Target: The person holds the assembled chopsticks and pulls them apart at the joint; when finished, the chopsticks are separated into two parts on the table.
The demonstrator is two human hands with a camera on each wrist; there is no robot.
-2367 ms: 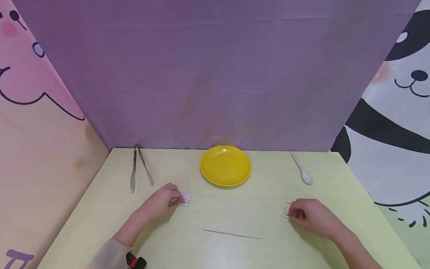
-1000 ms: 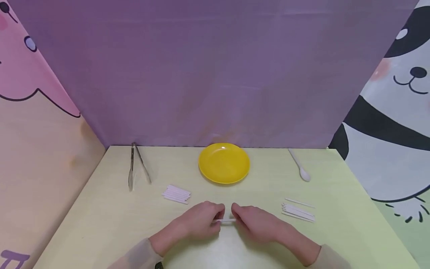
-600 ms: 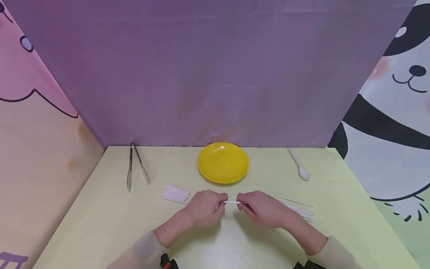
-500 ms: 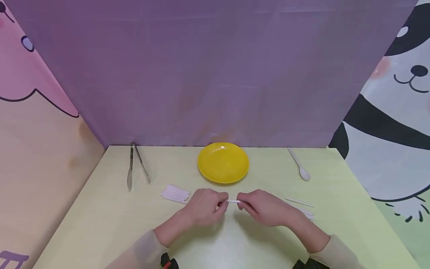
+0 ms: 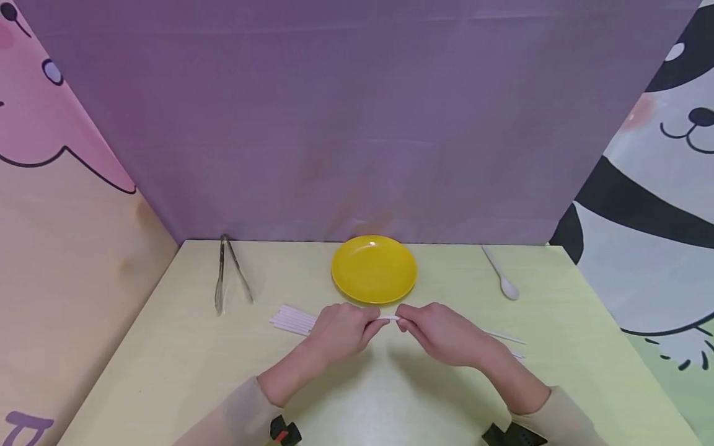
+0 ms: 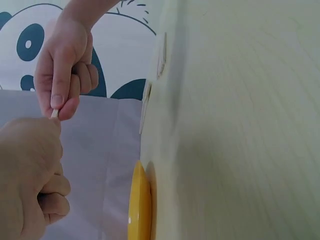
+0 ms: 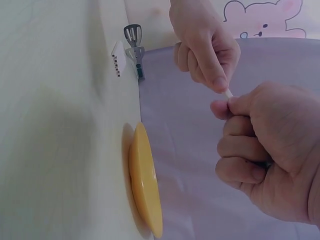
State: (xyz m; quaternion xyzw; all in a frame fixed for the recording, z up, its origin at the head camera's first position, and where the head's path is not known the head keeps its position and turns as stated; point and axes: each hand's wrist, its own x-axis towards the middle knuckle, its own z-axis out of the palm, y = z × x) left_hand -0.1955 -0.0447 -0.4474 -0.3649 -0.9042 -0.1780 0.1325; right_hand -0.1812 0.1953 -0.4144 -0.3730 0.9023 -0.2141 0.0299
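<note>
A thin white stick [image 5: 388, 318] is held in the air between my two hands, in front of the plate. My left hand [image 5: 346, 331] pinches one end between thumb and curled forefinger. The right hand [image 5: 446, 334] pinches the other end, and only a short length shows between the fingertips. In the right wrist view the exposed piece of the stick [image 7: 228, 94] is pale and slim; the rest is hidden in the fingers. Left of my left hand lies a row of white tubes [image 5: 292, 319], their hollow ends dark in the right wrist view. Thinner white sticks [image 5: 507, 337] lie partly behind my right forearm.
A yellow plate [image 5: 374, 269] sits at the table's back middle, just beyond the hands. Metal tongs [image 5: 223, 279] lie at the back left, a white spoon [image 5: 502, 275] at the back right. A purple cloth [image 5: 362, 124] rises behind the table [image 5: 167, 359].
Earlier my hands were at the two side groups while a stick lay in the middle. They came together, picked it up, raised it towards the plate, and the gap between them narrowed.
</note>
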